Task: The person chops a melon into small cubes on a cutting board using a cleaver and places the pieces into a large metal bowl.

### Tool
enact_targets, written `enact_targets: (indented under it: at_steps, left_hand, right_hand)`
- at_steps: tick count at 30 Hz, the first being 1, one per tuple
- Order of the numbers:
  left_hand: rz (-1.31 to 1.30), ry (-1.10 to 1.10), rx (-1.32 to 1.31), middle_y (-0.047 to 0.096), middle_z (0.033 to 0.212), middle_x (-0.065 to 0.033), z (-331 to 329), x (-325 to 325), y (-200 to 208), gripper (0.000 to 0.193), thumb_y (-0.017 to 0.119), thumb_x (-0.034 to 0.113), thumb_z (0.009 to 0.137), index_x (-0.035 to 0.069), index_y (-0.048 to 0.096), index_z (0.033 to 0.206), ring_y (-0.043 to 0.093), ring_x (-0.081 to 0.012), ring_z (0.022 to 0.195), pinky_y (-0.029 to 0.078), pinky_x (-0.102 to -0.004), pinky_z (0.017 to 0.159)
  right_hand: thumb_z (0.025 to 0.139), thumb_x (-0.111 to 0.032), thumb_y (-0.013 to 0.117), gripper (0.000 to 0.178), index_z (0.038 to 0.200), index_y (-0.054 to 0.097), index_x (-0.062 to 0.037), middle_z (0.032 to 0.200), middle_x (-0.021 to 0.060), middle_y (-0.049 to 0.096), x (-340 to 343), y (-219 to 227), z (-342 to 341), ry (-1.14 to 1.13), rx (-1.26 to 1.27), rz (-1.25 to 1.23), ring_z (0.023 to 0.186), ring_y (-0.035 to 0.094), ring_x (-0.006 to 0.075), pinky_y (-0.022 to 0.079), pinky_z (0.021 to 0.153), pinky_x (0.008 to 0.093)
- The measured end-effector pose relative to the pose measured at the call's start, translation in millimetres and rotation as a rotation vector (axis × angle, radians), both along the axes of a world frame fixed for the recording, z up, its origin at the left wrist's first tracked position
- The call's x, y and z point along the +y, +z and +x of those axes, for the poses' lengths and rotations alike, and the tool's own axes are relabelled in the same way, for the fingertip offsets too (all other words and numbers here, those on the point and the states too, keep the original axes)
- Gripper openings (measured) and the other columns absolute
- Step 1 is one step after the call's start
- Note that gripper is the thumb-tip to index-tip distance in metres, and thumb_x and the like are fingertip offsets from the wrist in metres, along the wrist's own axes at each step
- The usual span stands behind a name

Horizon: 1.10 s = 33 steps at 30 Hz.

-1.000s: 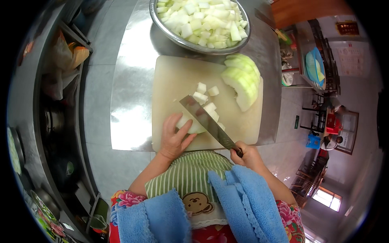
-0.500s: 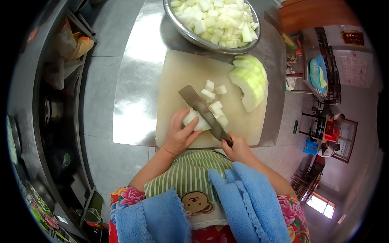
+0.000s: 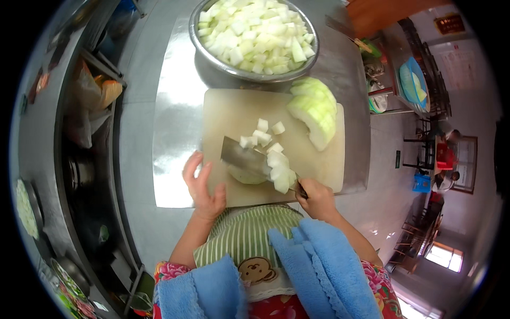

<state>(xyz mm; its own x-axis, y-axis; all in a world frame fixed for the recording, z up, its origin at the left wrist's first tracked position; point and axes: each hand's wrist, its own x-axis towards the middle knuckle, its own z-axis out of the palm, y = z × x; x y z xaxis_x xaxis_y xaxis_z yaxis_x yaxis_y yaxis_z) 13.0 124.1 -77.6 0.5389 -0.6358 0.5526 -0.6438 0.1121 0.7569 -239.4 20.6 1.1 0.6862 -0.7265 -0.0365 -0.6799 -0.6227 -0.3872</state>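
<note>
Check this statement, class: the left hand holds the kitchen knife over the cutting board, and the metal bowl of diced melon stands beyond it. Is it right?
No: the head view shows the right hand, not the left hand, holding the kitchen knife over the cutting board; the metal bowl of diced melon stands beyond it.

On the left, a steel shelving unit [image 3: 48,175] stands beside the grey tiled floor [image 3: 137,90]; its open shelves hold plastic bags [image 3: 85,98] and, lower in the view, a metal pot [image 3: 82,173]. On the right, a blue basin [image 3: 405,85] is positioned ahead of a wall [image 3: 467,114] bearing a dark red plaque [image 3: 449,24] and a pale poster [image 3: 461,66]. Farther back, two people [image 3: 451,136] are located near a red box [image 3: 445,156], a blue object [image 3: 422,183] and wooden chairs [image 3: 414,239], with a bright window [image 3: 445,257] toward the lower right.
</note>
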Motion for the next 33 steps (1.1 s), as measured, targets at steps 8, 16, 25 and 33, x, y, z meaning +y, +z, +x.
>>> enact_targets:
  at_steps: [8,16,25,33]
  left_hand:
    - [0.242,-0.816,-0.423,0.043,0.138,-0.0168,-1,-82,136,0.061,0.066,0.047,0.082,0.014,0.052,0.132,0.040,-0.0392,0.128,0.030,-0.0576,0.107]
    - [0.275,-0.768,-0.763,0.042,0.143,-0.0114,34,-212,144,0.048,0.054,0.038,0.093,0.024,0.046,0.138,0.036,-0.0380,0.133,0.029,-0.0590,0.107]
    - [0.382,-0.842,-0.710,0.041,0.147,-0.0066,113,-312,113,0.037,0.049,0.025,0.096,0.019,0.055,0.132,0.034,-0.0359,0.136,0.027,-0.0541,0.110]
    - [0.385,-0.755,-0.840,0.030,0.154,-0.0061,128,-336,93,0.048,0.050,0.037,0.096,0.030,0.042,0.143,0.026,-0.0347,0.141,0.020,-0.0580,0.113]
  right_hand:
    - [0.068,-0.013,0.072,0.032,0.094,0.056,-0.0082,0.073,0.0075,0.056,-42,24,8,0.093,0.060,-0.313,0.060,0.060,0.0249,0.049,0.052,0.0365]
    - [0.073,-0.010,0.064,0.021,0.092,0.055,-0.0055,0.069,0.0049,0.055,-167,55,75,0.172,-0.013,-0.650,0.056,0.059,0.0214,0.049,0.049,0.0337]
    - [0.074,-0.011,0.058,0.013,0.085,0.054,-0.0073,0.066,0.0018,0.054,-233,51,133,0.218,0.082,-0.801,0.057,0.060,0.0172,0.048,0.050,0.0301]
    - [0.072,-0.012,0.059,0.022,0.094,0.057,-0.0074,0.065,0.0008,0.049,-185,62,81,0.200,0.155,-0.746,0.058,0.055,0.0168,0.045,0.051,0.0316]
